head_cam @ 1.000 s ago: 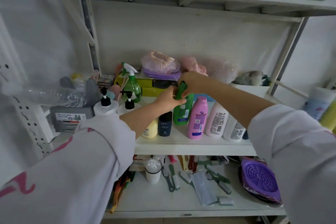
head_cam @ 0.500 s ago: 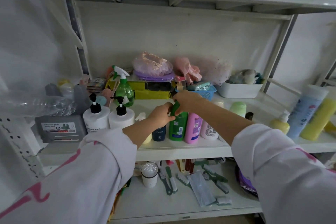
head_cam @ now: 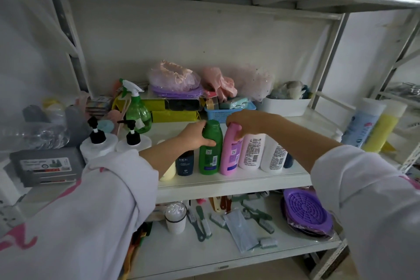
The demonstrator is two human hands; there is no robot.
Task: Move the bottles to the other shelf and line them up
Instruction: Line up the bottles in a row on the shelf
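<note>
A row of bottles stands along the front of the middle shelf [head_cam: 229, 183]: a pale yellow one [head_cam: 168, 171], a dark navy one [head_cam: 184, 163], a green one [head_cam: 210, 150], a pink one [head_cam: 230, 152] and two white ones [head_cam: 251, 151] [head_cam: 272, 157]. My left hand [head_cam: 194, 135] wraps the upper part of the green bottle, which stands upright. My right hand [head_cam: 247, 121] grips the top of the pink bottle, which leans slightly left. Tall blue [head_cam: 361, 125] and yellow [head_cam: 384, 127] bottles stand on the neighbouring shelf at the right.
Two white pump bottles [head_cam: 98, 143] [head_cam: 134, 141] and a green spray bottle [head_cam: 137, 111] stand left of the row. A blue basket [head_cam: 219, 115], a white bin [head_cam: 285, 107] and bagged items fill the shelf's back. Brushes and a purple strainer [head_cam: 305, 209] lie on the lower shelf.
My right hand has left the green bottle's cap and taken the top of the pink bottle. My left hand stays on the green bottle. The view has shifted slightly.
</note>
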